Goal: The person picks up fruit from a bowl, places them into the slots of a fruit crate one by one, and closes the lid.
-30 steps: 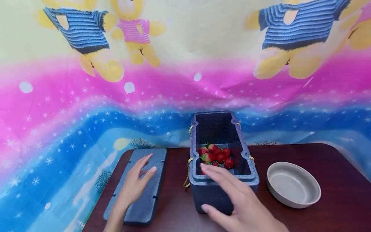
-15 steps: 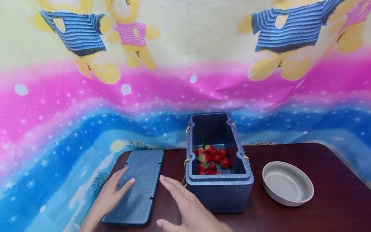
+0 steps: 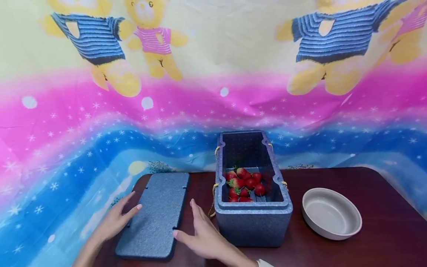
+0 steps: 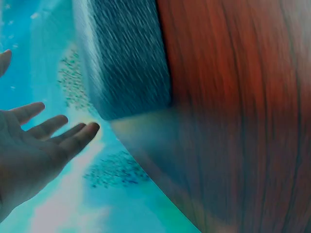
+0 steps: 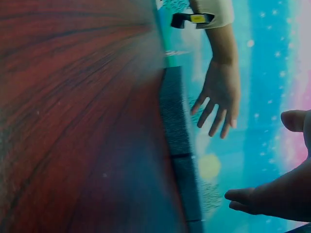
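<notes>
A flat, speckled grey foam lid (image 3: 156, 215) lies on the table, left of the foam box. My left hand (image 3: 115, 218) is at its left side, fingers spread and nothing held; in the left wrist view this hand (image 4: 39, 145) appears apart from the lid's corner (image 4: 131, 63). On the other side, between lid and box, my right hand (image 3: 205, 233) has its fingers extended, its thumb near the lid's right edge. Whether that thumb touches cannot be told. In the right wrist view both hands, left (image 5: 221, 90) and right (image 5: 277, 196), show straight fingers.
The uncovered dark grey foam box (image 3: 253, 228) holds several strawberries (image 3: 245, 181) and has yellow cord loops (image 3: 213, 196) on its sides. A round pale bowl (image 3: 331, 213) stands to its right on the brown table (image 3: 320, 178). A printed cloth (image 3: 213, 100) hangs behind.
My right hand has moved left, from in front of the strawberry box to beside the lid's right edge. My left hand has drawn from above the lid to its left side.
</notes>
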A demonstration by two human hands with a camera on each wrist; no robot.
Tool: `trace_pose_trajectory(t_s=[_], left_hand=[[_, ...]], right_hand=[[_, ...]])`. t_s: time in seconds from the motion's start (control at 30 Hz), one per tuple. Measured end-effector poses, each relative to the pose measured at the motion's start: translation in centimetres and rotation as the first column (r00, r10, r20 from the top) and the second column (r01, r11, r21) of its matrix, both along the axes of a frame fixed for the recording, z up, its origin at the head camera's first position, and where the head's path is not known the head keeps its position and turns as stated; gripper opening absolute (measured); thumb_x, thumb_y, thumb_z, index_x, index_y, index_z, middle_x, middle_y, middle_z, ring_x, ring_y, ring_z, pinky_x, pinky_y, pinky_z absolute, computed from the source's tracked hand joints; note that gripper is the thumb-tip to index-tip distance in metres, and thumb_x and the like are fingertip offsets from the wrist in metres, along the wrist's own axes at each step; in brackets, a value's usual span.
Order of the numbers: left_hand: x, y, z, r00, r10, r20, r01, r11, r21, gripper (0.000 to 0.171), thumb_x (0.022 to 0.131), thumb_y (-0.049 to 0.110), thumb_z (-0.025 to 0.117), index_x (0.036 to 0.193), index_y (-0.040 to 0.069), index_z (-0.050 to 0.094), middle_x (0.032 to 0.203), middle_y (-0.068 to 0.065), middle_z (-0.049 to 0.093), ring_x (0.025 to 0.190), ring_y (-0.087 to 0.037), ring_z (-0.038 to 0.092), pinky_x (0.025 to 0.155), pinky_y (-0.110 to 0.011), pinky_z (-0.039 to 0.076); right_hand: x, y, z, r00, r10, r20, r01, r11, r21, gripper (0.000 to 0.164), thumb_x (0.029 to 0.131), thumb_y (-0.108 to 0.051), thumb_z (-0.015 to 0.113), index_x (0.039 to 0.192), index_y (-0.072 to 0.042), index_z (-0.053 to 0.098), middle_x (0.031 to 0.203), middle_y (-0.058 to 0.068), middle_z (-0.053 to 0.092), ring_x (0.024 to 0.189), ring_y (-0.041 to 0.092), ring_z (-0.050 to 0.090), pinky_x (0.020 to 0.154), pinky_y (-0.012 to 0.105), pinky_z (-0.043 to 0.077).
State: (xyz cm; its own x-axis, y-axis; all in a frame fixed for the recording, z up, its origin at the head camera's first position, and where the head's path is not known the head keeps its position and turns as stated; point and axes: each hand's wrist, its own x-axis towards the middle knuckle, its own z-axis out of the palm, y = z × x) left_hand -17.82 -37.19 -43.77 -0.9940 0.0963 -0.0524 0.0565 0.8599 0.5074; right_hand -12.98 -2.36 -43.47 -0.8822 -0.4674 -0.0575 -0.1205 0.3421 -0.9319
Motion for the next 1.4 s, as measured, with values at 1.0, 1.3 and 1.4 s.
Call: trace_pose_trajectory(t_s=[1.0, 1.3, 1.4], left_hand=[[-0.3, -0.3, -1.1, 0.982, 0.067, 0.178, -0.098, 0.98, 0.173, 0.084, 0.107, 0.051, 0.063, 0.168, 0.002, 0.031, 0.164, -0.034, 0.041, 0.139, -0.047, 0.059, 0.086, -0.039, 0.065], [2.7, 1.0, 3.9, 0.98, 0.125, 0.152, -0.15, 0.975, 0.163, 0.085, 0.104, 0.055, 0.066, 0.169, 0.012, 0.033, 0.168, -0.029, 0.038, 0.14, -0.048, 0.057, 0.08, -0.035, 0.064], [3.7, 1.2, 5.5, 0.977, 0.138, 0.164, -0.164, 0.974, 0.155, 0.086, 0.104, 0.057, 0.065, 0.17, 0.014, 0.032, 0.17, -0.03, 0.034, 0.144, -0.05, 0.053, 0.085, -0.041, 0.065]], right_hand=[[-2.2, -4.0, -4.2, 1.0, -0.007, 0.004, 0.007, 1.0, -0.028, 0.087, 0.1, -0.045, 0.071, 0.166, -0.002, 0.035, 0.17, 0.021, 0.04, 0.141, 0.038, 0.059, 0.116, 0.049, 0.052], [0.2, -3.1, -0.4, 0.988, -0.117, -0.102, 0.115, 0.993, -0.023, 0.086, 0.096, -0.041, 0.076, 0.165, -0.003, 0.04, 0.174, 0.012, 0.035, 0.153, 0.035, 0.046, 0.124, 0.054, 0.043], [0.8, -2.7, 0.9, 0.986, -0.12, -0.119, 0.119, 0.993, -0.014, 0.085, 0.095, -0.039, 0.076, 0.165, -0.005, 0.041, 0.175, 0.007, 0.036, 0.153, 0.032, 0.048, 0.124, 0.051, 0.044]])
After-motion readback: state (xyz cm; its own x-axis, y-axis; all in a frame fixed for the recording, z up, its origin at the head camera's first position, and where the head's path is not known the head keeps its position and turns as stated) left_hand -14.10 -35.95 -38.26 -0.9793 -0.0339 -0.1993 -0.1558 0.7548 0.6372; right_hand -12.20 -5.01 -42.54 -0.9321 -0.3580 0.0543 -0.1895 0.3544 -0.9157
